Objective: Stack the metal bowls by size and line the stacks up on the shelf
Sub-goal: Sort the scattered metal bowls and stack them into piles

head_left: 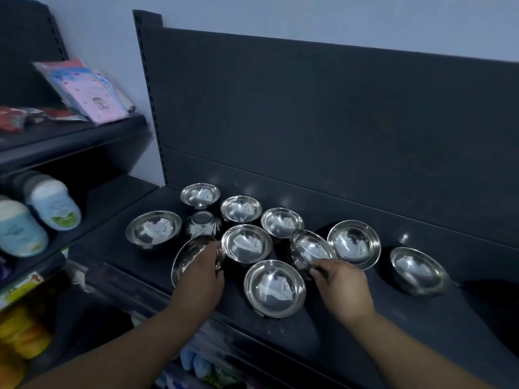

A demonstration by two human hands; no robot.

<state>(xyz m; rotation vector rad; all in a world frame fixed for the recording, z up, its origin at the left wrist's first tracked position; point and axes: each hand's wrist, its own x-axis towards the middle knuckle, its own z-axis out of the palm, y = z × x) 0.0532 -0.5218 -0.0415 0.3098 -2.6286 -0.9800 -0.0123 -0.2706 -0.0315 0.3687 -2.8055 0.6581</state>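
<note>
Several shiny metal bowls lie spread over the dark shelf [365, 318]. My left hand [203, 269] grips the rim of a tilted bowl [186, 255] at the front left. My right hand [338, 279] holds the near rim of a small tilted bowl [309, 248] in the middle. A wide bowl [274, 287] sits between my hands. Behind it are a bowl [247, 244], a bowl [354, 244] and a small upturned bowl [200, 224]. One bowl [418, 270] stands apart at the right, another bowl [153, 230] at the left.
The dark back panel [309, 122] rises behind the bowls. To the left is another shelf unit with white bottles [53, 206] and packets [90, 91]. Goods fill the lower shelves [196, 363] below the front edge.
</note>
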